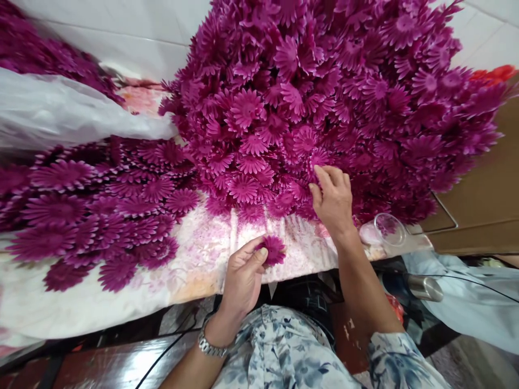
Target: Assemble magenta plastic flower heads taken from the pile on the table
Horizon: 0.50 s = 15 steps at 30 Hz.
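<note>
My left hand (245,275) pinches a purple artificial flower head (275,250) between thumb and fingers, just above the front edge of the cloth-covered table (198,265). Further forward, my right hand (334,201) reaches to the near side of a big heap of purple artificial flower heads (292,108). Its fingers are curled in a pinch at a purple flower (319,156) on the face of the heap; the fingertips are partly hidden. To the left lie stacked rows of similar purple flowers (101,216) with pale petal edges.
A clear plastic cup (389,229) lies near the table's right end, beside a bent metal wire (450,216) and a brown cardboard box (482,210). White plastic sheeting (81,111) covers part of the left side. Red flowers (494,74) show at far right.
</note>
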Each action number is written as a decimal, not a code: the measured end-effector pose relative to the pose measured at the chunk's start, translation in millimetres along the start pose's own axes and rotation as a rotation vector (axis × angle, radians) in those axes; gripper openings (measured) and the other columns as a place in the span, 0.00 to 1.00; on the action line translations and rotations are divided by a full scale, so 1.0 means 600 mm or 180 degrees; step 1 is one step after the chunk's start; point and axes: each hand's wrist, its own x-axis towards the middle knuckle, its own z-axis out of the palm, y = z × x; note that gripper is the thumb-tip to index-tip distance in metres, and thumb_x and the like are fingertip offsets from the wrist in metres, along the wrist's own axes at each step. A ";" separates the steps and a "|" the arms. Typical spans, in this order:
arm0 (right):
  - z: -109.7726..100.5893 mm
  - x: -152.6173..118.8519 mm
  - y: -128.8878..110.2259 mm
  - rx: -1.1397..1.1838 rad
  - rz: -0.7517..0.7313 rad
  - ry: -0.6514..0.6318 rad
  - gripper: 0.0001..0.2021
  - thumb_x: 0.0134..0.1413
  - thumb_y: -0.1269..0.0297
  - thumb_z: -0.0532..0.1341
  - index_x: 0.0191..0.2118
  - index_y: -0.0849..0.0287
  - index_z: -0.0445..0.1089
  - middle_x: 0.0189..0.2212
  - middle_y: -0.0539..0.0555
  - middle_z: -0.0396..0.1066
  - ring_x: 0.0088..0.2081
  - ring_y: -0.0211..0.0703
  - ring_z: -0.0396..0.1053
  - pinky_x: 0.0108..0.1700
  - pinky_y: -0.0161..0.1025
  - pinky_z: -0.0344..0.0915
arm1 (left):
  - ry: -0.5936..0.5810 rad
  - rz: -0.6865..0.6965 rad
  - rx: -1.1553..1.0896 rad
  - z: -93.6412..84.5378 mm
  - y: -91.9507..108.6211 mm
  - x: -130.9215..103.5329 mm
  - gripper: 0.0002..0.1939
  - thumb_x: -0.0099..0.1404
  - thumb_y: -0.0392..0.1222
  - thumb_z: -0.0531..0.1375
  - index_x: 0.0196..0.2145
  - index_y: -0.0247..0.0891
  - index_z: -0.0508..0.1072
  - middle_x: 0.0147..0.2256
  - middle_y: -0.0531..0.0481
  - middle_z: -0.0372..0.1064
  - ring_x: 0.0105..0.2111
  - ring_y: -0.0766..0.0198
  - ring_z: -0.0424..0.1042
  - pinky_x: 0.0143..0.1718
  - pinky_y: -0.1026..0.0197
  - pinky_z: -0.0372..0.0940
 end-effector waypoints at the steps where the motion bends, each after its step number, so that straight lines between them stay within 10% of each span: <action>1: 0.005 0.002 -0.001 -0.0069 0.0011 -0.0240 0.14 0.58 0.65 0.54 0.49 0.60 0.68 0.44 0.59 0.69 0.43 0.49 0.62 0.44 0.46 0.59 | -0.0004 -0.0017 0.0041 0.000 -0.001 -0.001 0.17 0.42 0.39 0.71 0.32 0.33 0.76 0.28 0.46 0.77 0.28 0.58 0.77 0.33 0.60 0.70; 6: 0.010 0.004 -0.006 -0.0305 0.0252 -0.0842 0.13 0.59 0.64 0.53 0.43 0.59 0.72 0.37 0.57 0.72 0.38 0.49 0.61 0.39 0.45 0.56 | -0.0098 -0.0102 0.0040 -0.002 -0.002 -0.003 0.17 0.43 0.39 0.71 0.33 0.34 0.76 0.27 0.47 0.77 0.27 0.59 0.76 0.32 0.60 0.70; 15: -0.017 -0.011 0.010 0.0089 0.0055 -0.0030 0.12 0.60 0.62 0.53 0.35 0.58 0.73 0.30 0.54 0.72 0.33 0.43 0.63 0.39 0.41 0.57 | -0.0232 -0.0116 -0.0179 0.004 0.010 0.009 0.11 0.47 0.36 0.68 0.31 0.35 0.73 0.27 0.51 0.75 0.29 0.61 0.76 0.37 0.57 0.69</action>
